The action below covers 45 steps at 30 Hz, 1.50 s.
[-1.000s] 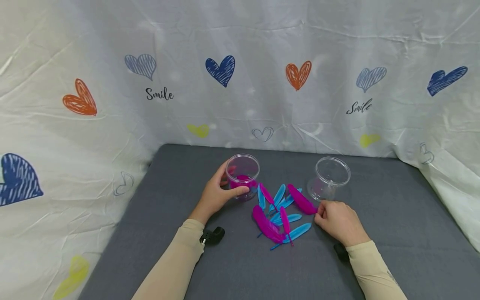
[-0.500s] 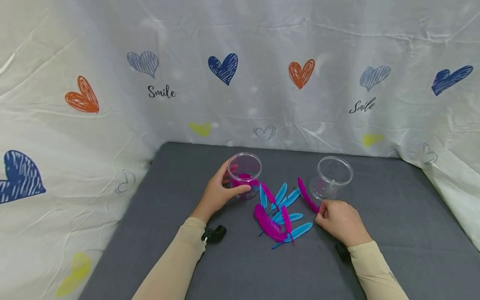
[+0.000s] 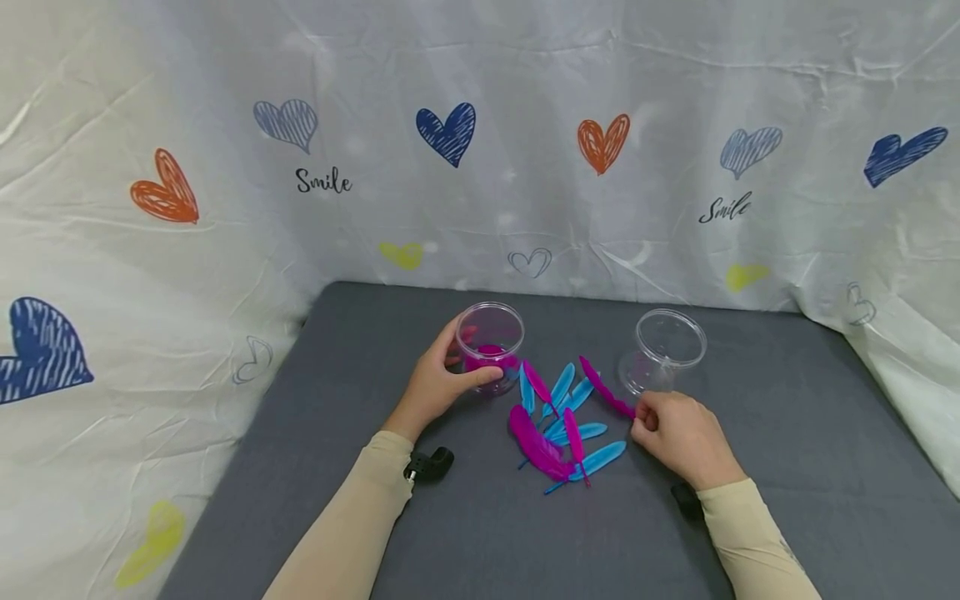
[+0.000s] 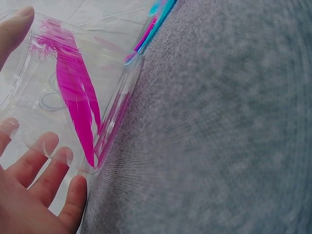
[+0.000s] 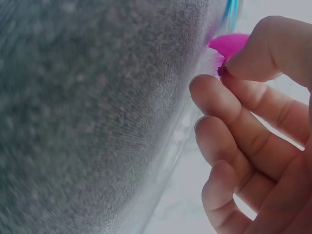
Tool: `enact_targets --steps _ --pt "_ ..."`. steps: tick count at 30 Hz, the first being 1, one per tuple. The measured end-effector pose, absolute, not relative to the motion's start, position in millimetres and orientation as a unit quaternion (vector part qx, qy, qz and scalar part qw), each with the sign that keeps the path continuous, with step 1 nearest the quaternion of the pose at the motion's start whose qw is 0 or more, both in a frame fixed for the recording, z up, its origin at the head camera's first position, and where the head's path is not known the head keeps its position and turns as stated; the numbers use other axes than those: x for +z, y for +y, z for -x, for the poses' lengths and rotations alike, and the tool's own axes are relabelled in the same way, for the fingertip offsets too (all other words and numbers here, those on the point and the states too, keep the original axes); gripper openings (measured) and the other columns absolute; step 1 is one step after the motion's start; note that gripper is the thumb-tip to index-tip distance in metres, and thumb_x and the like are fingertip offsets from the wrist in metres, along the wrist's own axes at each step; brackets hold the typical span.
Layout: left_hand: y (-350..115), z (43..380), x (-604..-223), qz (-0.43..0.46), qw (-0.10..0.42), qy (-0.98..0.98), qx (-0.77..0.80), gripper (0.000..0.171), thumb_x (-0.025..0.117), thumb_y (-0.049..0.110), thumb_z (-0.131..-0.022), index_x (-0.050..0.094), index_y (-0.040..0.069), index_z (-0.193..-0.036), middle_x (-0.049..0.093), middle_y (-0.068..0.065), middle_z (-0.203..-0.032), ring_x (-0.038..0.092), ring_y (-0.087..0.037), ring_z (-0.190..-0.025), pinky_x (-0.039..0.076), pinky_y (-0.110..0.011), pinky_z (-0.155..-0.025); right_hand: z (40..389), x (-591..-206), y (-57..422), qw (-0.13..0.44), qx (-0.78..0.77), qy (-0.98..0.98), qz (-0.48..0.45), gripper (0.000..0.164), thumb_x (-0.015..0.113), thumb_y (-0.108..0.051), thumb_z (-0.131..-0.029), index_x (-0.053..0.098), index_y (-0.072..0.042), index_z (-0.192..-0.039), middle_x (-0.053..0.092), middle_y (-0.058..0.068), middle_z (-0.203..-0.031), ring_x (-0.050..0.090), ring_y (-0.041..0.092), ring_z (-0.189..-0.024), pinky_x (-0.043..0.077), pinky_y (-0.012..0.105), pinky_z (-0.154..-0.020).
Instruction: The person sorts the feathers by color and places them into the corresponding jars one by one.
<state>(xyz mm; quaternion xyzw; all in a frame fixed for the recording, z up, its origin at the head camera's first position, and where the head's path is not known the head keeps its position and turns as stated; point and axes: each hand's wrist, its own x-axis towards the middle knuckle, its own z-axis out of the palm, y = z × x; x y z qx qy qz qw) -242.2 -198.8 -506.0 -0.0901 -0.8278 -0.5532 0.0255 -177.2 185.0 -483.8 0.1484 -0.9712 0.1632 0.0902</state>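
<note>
My left hand (image 3: 435, 385) grips a clear plastic jar (image 3: 491, 329) from its left side, thumb across the front. Inside that jar lies a magenta feather (image 4: 73, 87), plain in the left wrist view. My right hand (image 3: 681, 433) pinches the quill end of another magenta feather (image 3: 602, 388) between thumb and index finger. Its vane points up and left, over the edge of the feather pile. The pinched quill (image 5: 222, 71) shows in the right wrist view. Between the hands lie several blue feathers (image 3: 603, 458) and more magenta ones, the widest a curved magenta feather (image 3: 536, 442).
A second clear jar (image 3: 670, 337) stands on the grey cloth (image 3: 480, 533) just behind my right hand. A white curtain (image 3: 510, 208) printed with hearts hangs along the table's back edge and left side.
The pinched magenta feather has turned on its quill: its broad face showed first, then it stood narrow and steeper, and now it leans left again. My left hand keeps its hold.
</note>
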Motion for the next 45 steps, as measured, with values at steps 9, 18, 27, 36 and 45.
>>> enact_targets --steps 9,18,27,36,45 --pt "-198.4 240.3 -503.7 0.085 0.025 -0.831 -0.548 0.096 0.089 0.056 -0.085 0.035 0.051 -0.164 0.055 0.008 -0.162 0.054 -0.026 -0.143 0.051 -0.056 -0.117 178.5 -484.8 185.8 0.093 0.170 -0.970 -0.147 0.020 0.076 -0.009 -0.087 0.062 -0.018 -0.077 0.056 -0.005 -0.067 0.047 0.011 -0.062 0.041 0.030 -0.057" --pt "-198.3 239.1 -502.8 0.086 0.022 -0.830 -0.550 0.096 0.089 0.055 -0.086 0.035 0.050 -0.165 0.054 0.008 -0.163 0.054 -0.028 -0.143 0.052 -0.058 -0.116 178.9 -486.5 185.7 0.103 0.180 -0.966 -0.154 0.023 0.074 -0.004 -0.085 0.058 -0.018 -0.075 0.052 -0.004 -0.067 0.046 0.012 -0.064 0.039 0.030 -0.058" --pt "-198.8 239.4 -504.3 0.087 0.023 -0.829 -0.551 0.096 0.089 0.057 -0.085 0.035 0.050 -0.164 0.054 0.008 -0.162 0.054 -0.028 -0.143 0.051 -0.058 -0.116 170.1 -472.1 179.1 0.136 0.177 -0.959 -0.175 0.025 0.075 -0.002 -0.084 0.059 -0.018 -0.074 0.052 -0.006 -0.067 0.045 0.010 -0.064 0.040 0.028 -0.059" --pt "-200.7 239.2 -507.6 0.085 0.025 -0.826 -0.557 0.095 0.089 0.059 -0.085 0.035 0.054 -0.162 0.055 0.010 -0.160 0.054 -0.026 -0.142 0.052 -0.059 -0.115 163.7 -441.7 168.0 0.224 0.179 -0.924 -0.251 0.032 0.076 0.006 -0.081 0.054 -0.017 -0.074 0.056 -0.002 -0.070 0.047 0.010 -0.070 0.048 0.031 -0.061" --pt "-198.6 239.9 -505.2 0.088 0.021 -0.824 -0.560 0.096 0.089 0.058 -0.084 0.036 0.050 -0.164 0.055 0.007 -0.161 0.056 -0.028 -0.142 0.052 -0.058 -0.115 173.2 -414.2 156.6 0.257 0.172 -0.893 -0.327 0.035 0.072 0.013 -0.078 0.050 -0.014 -0.075 0.044 -0.008 -0.067 0.038 0.009 -0.069 0.035 0.023 -0.059"
